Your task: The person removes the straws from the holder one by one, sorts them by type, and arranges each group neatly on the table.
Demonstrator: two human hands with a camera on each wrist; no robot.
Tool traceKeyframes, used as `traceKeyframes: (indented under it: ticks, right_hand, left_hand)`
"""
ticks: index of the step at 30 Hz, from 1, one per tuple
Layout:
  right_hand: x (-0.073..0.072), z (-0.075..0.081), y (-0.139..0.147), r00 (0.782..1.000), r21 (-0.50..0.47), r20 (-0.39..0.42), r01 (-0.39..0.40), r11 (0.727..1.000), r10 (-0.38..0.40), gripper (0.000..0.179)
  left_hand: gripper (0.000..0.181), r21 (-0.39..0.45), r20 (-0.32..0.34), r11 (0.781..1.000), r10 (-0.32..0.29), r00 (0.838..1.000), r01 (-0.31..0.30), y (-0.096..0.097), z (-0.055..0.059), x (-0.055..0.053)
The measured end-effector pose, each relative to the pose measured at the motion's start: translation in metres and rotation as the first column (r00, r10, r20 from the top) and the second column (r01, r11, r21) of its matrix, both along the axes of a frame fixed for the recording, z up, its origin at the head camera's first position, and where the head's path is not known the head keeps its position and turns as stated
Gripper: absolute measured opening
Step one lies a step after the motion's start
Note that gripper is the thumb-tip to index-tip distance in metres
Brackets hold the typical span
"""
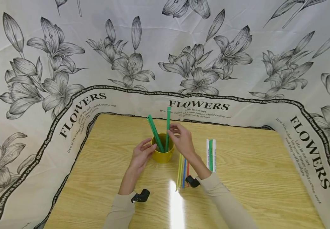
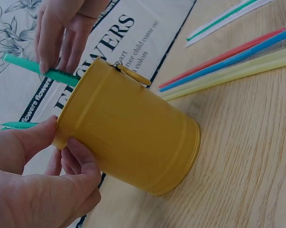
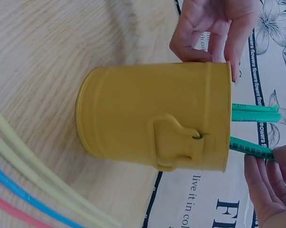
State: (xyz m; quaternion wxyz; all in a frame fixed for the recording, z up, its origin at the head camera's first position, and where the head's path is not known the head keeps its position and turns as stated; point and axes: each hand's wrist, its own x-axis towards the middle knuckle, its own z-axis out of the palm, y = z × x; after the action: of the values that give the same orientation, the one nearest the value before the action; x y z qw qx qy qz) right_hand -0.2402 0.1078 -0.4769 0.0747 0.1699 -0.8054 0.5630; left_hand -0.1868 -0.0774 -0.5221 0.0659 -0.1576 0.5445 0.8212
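A yellow metal bucket (image 1: 162,158) stands upright on the table, its small handle (image 3: 171,142) hanging at the side in the right wrist view. My left hand (image 1: 140,156) holds the bucket by its rim, thumb at the top edge and fingers against the outer wall. With thumb and fingers, my right hand (image 1: 183,140) pinches a green wrapped straw (image 1: 168,118) whose lower end is inside the bucket. More green straws (image 1: 153,128) lean to the left in the same bucket. The bucket's wall hides their lower ends in both wrist views.
Right of the bucket, partly under the right forearm, lie yellow straws (image 1: 179,173), a blue straw (image 1: 184,173) and a red straw (image 1: 188,165). Farther right are white-wrapped straws (image 1: 207,152) with a green straw (image 1: 211,156) between them. A flower-printed cloth (image 1: 142,105) borders the wooden table (image 1: 253,178).
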Motion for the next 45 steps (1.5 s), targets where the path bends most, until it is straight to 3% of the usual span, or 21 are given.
traceKeyframes:
  ticks: [7, 11, 19, 26, 45]
  right_hand:
    - [-0.003, 0.008, 0.014, 0.999, -0.075, 0.011, 0.046, 0.996, -0.045, 0.022]
    - [-0.006, 0.013, 0.022, 0.998, -0.175, 0.033, 0.067, 0.982, -0.062, 0.024]
    - [-0.009, 0.026, 0.036, 0.990, -0.394, 0.124, 0.105, 0.913, -0.060, 0.028]
    - [-0.012, 0.032, 0.046, 0.979, -0.480, 0.188, 0.166, 0.861, -0.084, 0.031]
    - [-0.003, 0.009, 0.076, 0.964, -0.395, 0.220, 0.227, 0.890, -0.149, 0.031]
  left_hand:
    - [0.046, -0.005, -0.002, 1.000, 0.004, 1.000, -0.004, 0.000, 0.001, 0.000]
    - [0.045, 0.001, 0.000, 1.000, 0.006, 1.000, -0.006, 0.000, 0.002, 0.000]
    - [0.046, -0.001, 0.008, 1.000, 0.000, 1.000, 0.000, 0.001, 0.001, -0.001]
    - [0.046, 0.000, 0.012, 1.000, 0.002, 1.000, -0.002, 0.000, 0.001, -0.001]
    - [0.047, 0.005, 0.005, 1.000, -0.011, 1.000, 0.011, -0.002, -0.001, 0.000]
